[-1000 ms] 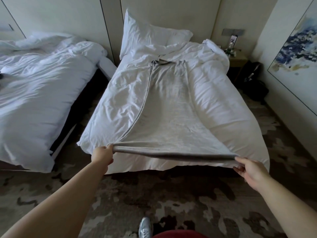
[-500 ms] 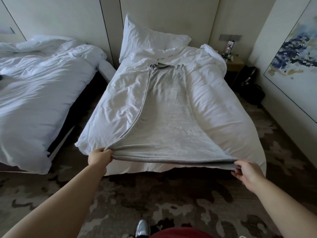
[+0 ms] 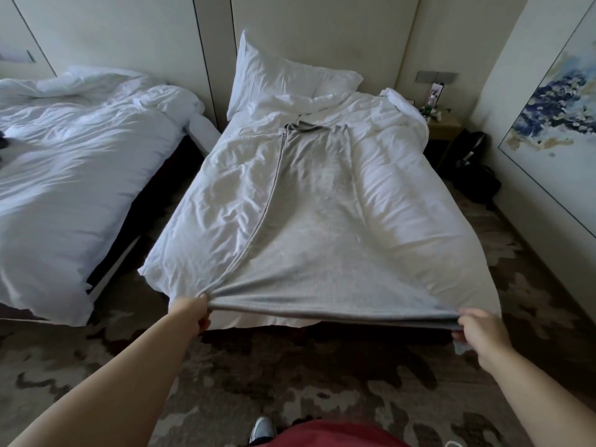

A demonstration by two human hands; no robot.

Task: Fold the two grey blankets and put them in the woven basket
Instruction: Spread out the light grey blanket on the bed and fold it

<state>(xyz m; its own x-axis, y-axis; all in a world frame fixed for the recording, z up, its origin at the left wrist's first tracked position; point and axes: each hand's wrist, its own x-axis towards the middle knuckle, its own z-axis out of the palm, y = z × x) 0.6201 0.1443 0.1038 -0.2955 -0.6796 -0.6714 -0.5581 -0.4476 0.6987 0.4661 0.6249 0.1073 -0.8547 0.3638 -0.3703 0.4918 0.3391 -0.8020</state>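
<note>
Grey blanket (image 3: 322, 240) lies lengthwise down the middle of the right bed (image 3: 403, 195), on top of a crumpled white duvet (image 3: 225, 201). Fabric is soft, matte and knit-looking. It forms a long strip that widens toward the near end. A thick hemmed edge runs along its left side, and the far end is bunched in a small fold just below the pillow (image 3: 280, 79). The near edge is lifted off the foot of the bed and pulled taut between both hands, sagging slightly mid-span. That edge looks two layers thick, so maybe folded in half; view too soft to be sure.

Left hand (image 3: 190, 312) grips the near-left corner, fingers curled tight round the bunched cloth, creases fanning out from the fist. Right hand (image 3: 480, 330) grips the near-right corner, fingers curled round the edge, a scrap of cloth hanging below the palm. Hands are well apart, bare forearms stretched over the carpet (image 3: 290, 375), which has brown and beige blotches.

Pillow is white and plump, propped against the pale wall panel. Second bed (image 3: 74, 175) sits at left with rumpled white bedding. A small wooden nightstand (image 3: 443, 125) at far right carries small items, and a dark bag (image 3: 474, 166) sits on the floor just beside it. Framed blue-and-beige abstract painting (image 3: 554, 108) hangs on the right wall. Grey shoe (image 3: 263, 429) and red garment (image 3: 338, 435) show at the bottom edge.
</note>
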